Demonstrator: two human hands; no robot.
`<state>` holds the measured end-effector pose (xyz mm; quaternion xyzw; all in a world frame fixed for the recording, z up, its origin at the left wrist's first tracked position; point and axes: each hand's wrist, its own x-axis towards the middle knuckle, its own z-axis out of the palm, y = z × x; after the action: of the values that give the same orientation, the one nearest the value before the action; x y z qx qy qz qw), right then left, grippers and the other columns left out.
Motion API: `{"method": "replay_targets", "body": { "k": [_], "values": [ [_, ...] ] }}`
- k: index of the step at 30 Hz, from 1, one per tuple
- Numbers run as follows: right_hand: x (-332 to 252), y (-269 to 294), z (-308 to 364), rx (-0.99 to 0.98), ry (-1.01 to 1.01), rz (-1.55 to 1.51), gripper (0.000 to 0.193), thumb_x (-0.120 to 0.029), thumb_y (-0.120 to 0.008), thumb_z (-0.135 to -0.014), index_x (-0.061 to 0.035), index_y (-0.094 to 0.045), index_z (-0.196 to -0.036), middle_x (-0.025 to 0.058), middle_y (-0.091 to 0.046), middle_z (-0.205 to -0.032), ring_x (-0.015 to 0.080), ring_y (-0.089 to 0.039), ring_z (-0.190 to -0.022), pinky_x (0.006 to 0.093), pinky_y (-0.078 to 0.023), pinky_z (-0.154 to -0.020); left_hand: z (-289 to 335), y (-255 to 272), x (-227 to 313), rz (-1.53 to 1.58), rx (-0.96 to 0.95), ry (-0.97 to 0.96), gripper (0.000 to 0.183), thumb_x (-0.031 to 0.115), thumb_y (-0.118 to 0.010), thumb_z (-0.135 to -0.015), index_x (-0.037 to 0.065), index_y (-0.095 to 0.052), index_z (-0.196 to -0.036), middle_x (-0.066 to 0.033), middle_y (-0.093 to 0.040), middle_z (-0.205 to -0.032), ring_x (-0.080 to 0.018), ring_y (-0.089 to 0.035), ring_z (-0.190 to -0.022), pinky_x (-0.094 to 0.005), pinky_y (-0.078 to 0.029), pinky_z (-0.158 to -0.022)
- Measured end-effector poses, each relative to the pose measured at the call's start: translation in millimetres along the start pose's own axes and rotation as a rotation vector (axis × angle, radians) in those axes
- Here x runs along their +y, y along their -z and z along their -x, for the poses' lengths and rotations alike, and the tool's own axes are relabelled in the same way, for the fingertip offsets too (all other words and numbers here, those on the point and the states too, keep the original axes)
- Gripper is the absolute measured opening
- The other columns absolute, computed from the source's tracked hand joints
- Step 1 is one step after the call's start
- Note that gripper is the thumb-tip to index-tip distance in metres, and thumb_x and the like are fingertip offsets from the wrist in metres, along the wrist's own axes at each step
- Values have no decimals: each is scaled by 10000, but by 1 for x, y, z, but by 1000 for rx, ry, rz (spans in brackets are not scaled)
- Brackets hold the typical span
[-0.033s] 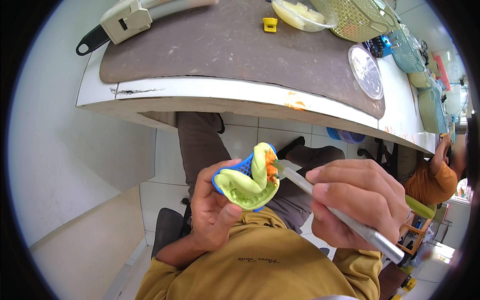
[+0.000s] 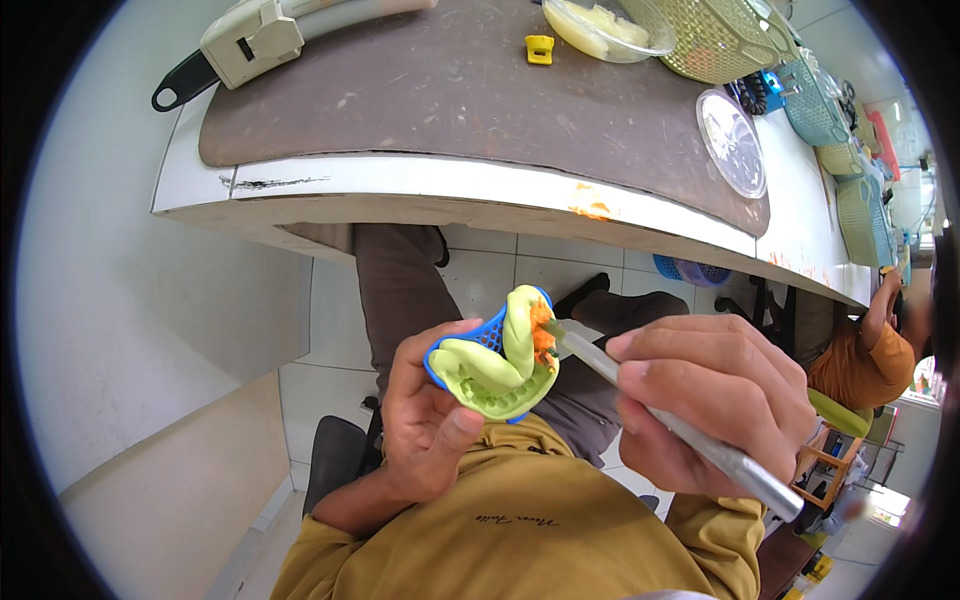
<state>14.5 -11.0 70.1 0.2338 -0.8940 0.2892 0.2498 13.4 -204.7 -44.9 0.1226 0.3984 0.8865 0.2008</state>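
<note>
Gripping right hand (image 2: 725, 395): was clamped on the metal tool (image 2: 715, 455), tip at the orange patch (image 2: 543, 345); a slip risked gouging.
Left hand (image 2: 425, 425): was clamped on the blue tray (image 2: 490, 337) of green putty (image 2: 480, 362), above the lap (image 2: 588, 412); loosening risked a drop.

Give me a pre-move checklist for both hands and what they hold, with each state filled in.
1. Left hand holds the blue perforated plastic tray: ok.
2. Lime-green putty lies in the tray: ok.
3. Right hand grips the silver pen-shaped metal tool: ok.
4. Tool's tip is at the ragged orange material along the putty: ok.
5. Tip pressed into the orange: cannot tell from this angle.
6. Tray resting on the brown desk mat: not ok, held off it.
</note>
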Motion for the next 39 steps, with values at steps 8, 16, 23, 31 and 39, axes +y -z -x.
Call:
{"method": "replay_targets", "body": {
  "k": [8, 16, 23, 31, 39],
  "values": [
    [1, -4, 1, 30, -5, 8, 189, -18, -732, -747, 22, -610, -885, 163, -671, -736, 265, -680, -619, 302, -553, -553, 2, 3, -5, -9, 8, -40, 575, 135, -582, -933, -43, -280, -1389, -152, -461, -1310, -201, -509, -1205, -338, -418, -1022],
    [1, -3, 2, 52, -13, 32, 193, -43, -740, -749, 10, -613, -884, 158, -670, -716, 257, -677, -609, 295, -544, -542, 3, 5, -6, -10, 5, -34, 557, 115, -564, -926, -43, -286, -1382, -146, -446, -1312, -195, -494, -1211, -340, -404, -1025],
    [1, -3, 2, 68, -35, 23, 191, -37, -733, -744, 5, -611, -885, 160, -670, -716, 256, -678, -619, 295, -546, -553, 5, 5, -5, -96, 64, 32, 615, 216, -581, -898, 6, -268, -1384, -156, -457, -1314, -250, -476, -1242, -420, -386, -1060],
    [4, 1, 3, 60, -32, -13, 199, -22, -723, -729, 9, -609, -889, 169, -670, -727, 252, -677, -627, 299, -549, -564, 2, 3, -4, 3, 12, -16, 555, 122, -538, -921, -46, -276, -1380, -153, -438, -1321, -198, -488, -1218, -345, -407, -1025],
    [3, 1, 3, 63, -50, -21, 201, -13, -724, -720, 7, -604, -881, 168, -670, -723, 250, -674, -625, 291, -543, -556, 3, 3, -5, 2, 14, -18, 550, 111, -529, -917, -44, -276, -1381, -150, -428, -1328, -195, -485, -1217, -343, -404, -1023]
  ]
}}
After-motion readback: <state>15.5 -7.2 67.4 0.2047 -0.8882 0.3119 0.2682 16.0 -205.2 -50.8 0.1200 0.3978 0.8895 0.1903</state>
